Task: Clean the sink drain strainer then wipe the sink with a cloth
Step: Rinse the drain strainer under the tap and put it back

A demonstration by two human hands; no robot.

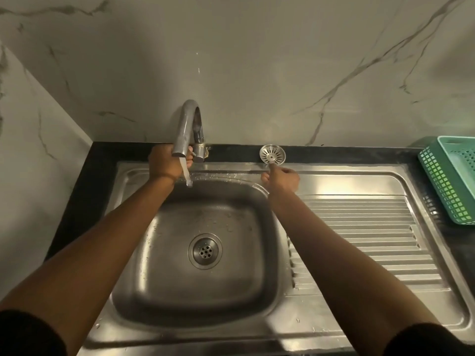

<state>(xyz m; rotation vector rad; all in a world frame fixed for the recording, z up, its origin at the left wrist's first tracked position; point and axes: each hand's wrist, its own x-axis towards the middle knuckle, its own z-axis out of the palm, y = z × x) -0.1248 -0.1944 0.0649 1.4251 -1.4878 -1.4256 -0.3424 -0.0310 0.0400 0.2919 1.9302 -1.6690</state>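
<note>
Left hand [168, 163] curled round tap [189, 129] handle, water [186, 173] running. Right hand [281, 179] pinches strainer [272, 154] by its stem, tilted up at sink [334, 167] back rim, right of tap

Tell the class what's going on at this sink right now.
A person stands at a steel sink. Their left hand grips the tap at its base, and water runs from the spout. Their right hand pinches the drain strainer by its lower edge at the back ledge, clear of the stream. The drain sits uncovered.
</note>
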